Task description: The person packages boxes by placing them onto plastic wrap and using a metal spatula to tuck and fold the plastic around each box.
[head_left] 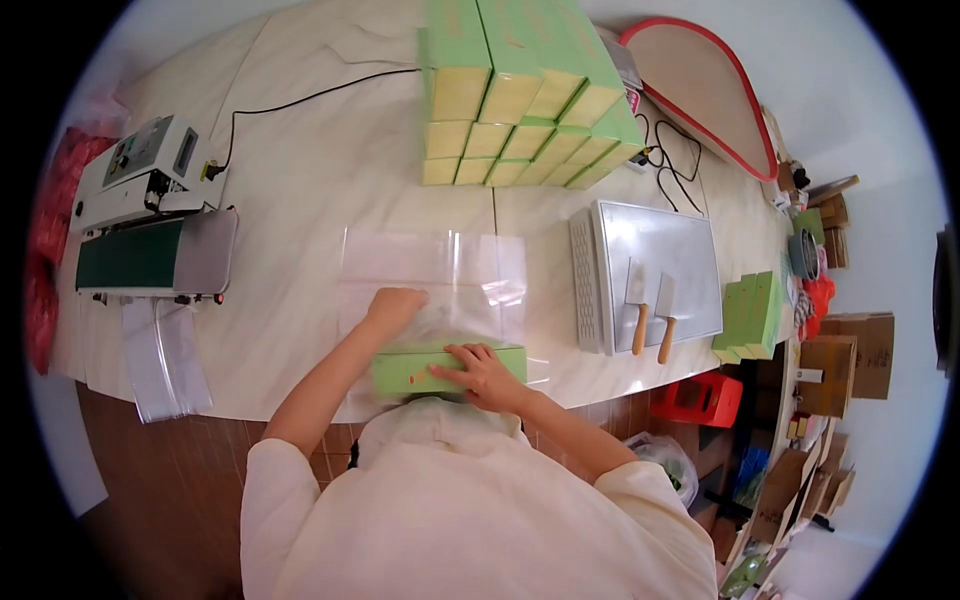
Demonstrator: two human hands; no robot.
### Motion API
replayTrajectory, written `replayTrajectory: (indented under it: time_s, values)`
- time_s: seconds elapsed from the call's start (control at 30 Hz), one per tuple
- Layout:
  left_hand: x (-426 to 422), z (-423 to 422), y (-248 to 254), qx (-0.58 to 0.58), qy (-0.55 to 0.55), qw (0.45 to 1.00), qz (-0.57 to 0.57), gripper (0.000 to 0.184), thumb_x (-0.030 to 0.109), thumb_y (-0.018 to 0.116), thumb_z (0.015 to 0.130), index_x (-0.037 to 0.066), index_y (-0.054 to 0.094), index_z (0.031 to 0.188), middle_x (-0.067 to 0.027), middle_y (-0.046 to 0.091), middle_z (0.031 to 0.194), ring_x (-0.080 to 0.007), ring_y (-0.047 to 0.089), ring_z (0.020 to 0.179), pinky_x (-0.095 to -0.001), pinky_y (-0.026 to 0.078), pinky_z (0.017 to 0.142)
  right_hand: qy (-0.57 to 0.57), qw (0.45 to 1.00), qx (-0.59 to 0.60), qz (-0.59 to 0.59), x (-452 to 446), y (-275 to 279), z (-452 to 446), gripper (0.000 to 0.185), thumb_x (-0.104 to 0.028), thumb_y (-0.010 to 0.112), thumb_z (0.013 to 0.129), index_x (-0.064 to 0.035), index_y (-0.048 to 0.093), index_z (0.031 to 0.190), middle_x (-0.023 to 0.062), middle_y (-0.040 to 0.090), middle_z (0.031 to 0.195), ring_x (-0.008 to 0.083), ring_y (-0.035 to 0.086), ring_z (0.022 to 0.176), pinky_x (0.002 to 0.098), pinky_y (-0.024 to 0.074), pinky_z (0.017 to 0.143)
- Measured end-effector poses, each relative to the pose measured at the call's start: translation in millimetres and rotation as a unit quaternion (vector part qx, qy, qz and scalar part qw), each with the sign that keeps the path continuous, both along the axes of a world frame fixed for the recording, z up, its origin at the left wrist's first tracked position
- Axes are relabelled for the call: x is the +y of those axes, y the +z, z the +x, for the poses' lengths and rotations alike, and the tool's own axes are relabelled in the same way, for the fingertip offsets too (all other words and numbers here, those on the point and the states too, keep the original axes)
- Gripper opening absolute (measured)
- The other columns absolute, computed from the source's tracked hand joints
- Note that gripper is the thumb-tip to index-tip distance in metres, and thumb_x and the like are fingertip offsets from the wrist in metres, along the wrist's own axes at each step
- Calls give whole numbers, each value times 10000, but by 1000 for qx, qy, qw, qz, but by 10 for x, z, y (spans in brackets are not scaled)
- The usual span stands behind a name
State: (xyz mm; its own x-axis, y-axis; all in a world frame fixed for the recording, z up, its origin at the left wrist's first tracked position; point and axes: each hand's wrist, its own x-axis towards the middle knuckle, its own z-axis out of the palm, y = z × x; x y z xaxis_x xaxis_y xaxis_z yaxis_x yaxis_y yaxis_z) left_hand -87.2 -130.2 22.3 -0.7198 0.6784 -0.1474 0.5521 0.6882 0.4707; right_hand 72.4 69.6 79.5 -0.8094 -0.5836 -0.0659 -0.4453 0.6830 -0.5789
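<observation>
A long green box [400,372] lies crosswise at the table's front edge, close to my body. My right hand [482,375] rests on top of it with the fingers spread. Beyond the box, clear plastic film [490,262] is spread flat on the table. My left hand [397,308] is on this film, its fingers closed together at the film's surface; what they hold, if anything, is too small to make out.
Stacked green boxes [520,95] stand at the back. On the left are a sealing machine [150,170] and hanging clear film [165,360]. To the right, a metal plate machine [660,250] bears two scrapers [638,300], near more green boxes [750,315]. A red stool [700,400] stands below.
</observation>
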Motion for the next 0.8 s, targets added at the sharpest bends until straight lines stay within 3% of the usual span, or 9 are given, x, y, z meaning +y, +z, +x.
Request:
replayTrajectory:
  time_s: [0.1, 0.17, 0.2, 0.27, 0.5, 0.6, 0.67, 0.8]
  values:
    - [-97, 140, 292, 5, -34, 999, -21, 149, 154, 530, 818, 94, 656, 870, -135, 666, 809, -333, 652, 761, -462, 495, 624, 2, 1000, 22, -10, -18, -37, -62, 798, 18, 670, 666, -255, 495, 1394, 169, 426, 1374, 377, 450, 1188, 475, 361, 1024]
    - [-189, 229, 368, 31, -20, 998, 44, 225, 165, 528, 847, 147, 681, 1012, -93, 691, 886, -316, 662, 813, -433, 514, 664, 2, 1000, 30, -4, -46, -30, -138, 793, 24, 658, 670, -254, 495, 1394, 172, 427, 1371, 376, 451, 1186, 477, 360, 1024]
    - [-216, 250, 444, 31, -18, 998, 42, 225, 165, 528, 847, 147, 681, 1012, -93, 691, 886, -316, 662, 813, -433, 514, 664, 0, 999, 36, 6, -58, -16, -196, 788, 31, 646, 675, -253, 495, 1394, 176, 429, 1367, 376, 452, 1183, 478, 359, 1025]
    - [-233, 281, 580, 55, -21, 998, -22, 287, 159, 536, 848, 147, 670, 1102, -82, 703, 940, -285, 673, 844, -403, 530, 665, -1, 999, 50, 5, -86, -13, -307, 784, 39, 636, 678, -251, 495, 1393, 180, 432, 1364, 376, 451, 1187, 478, 358, 1025]
    - [-335, 437, 470, 100, -2, 994, 50, 367, 105, 624, 782, 118, 651, 1148, -71, 702, 1048, -259, 679, 917, -377, 556, 728, -21, 997, 80, -7, -145, -129, -429, 748, 15, 655, 690, -221, 499, 1382, 196, 458, 1335, 375, 464, 1204, 483, 365, 1032]
    - [-350, 520, 385, 117, 11, 988, 97, 422, 84, 658, 748, 115, 643, 1168, -70, 681, 1119, -259, 665, 980, -380, 549, 783, -39, 994, 101, -12, -159, -153, -309, 735, -5, 665, 696, -190, 490, 1386, 194, 461, 1330, 371, 463, 1215, 478, 365, 1044]
    - [-377, 555, 351, 187, -9, 977, 106, 361, 126, 589, 807, 89, 629, 1164, -80, 656, 1154, -257, 648, 1022, -395, 522, 886, -49, 992, 117, -5, -180, -172, -215, 726, -14, 667, 700, -168, 487, 1386, 192, 459, 1331, 368, 461, 1221, 474, 363, 1053]
    - [-403, 652, 308, 153, -25, 983, 103, 399, 114, 581, 811, 93, 617, 1208, -80, 614, 1237, -253, 598, 1138, -420, 454, 1006, -98, 960, 257, 55, -204, -115, -111, 693, -51, 681, 709, -126, 484, 1369, 181, 460, 1358, 350, 465, 1225, 472, 348, 1071]
